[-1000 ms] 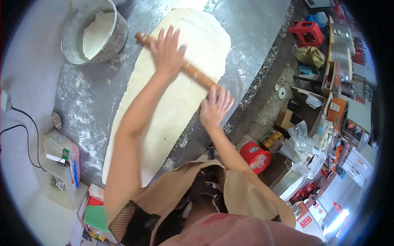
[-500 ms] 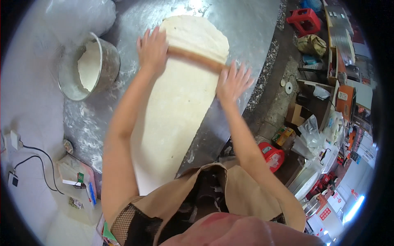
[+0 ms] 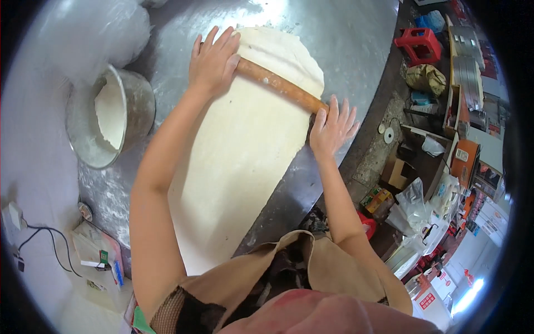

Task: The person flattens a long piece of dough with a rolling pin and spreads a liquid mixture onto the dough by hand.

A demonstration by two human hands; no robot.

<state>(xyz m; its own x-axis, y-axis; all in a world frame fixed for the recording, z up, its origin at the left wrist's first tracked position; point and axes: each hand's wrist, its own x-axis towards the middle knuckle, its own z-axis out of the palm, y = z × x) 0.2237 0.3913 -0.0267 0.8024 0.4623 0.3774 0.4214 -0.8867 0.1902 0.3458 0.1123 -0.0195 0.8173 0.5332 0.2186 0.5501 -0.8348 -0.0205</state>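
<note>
Nearest the body, a tan apron (image 3: 334,273) hangs over the edge of the floured metal table (image 3: 345,61), and the near end of the long dough sheet (image 3: 239,161) lies just beyond it. Compared with half a second ago, both hands and the wooden rolling pin (image 3: 281,87) sit further up the sheet, close to its far end, and the pin is more slanted. The right hand (image 3: 332,129) lies flat, fingers spread wide, on the pin's right end at the dough's edge. The left hand (image 3: 212,61), likewise open with fingers together, presses on the pin's left end (neither hand grips it). The pin's long axis runs across the dough, from far left to nearer right, while the sheet stretches away from the person. To the left stands a metal bucket (image 3: 114,122) of white flour.
</note>
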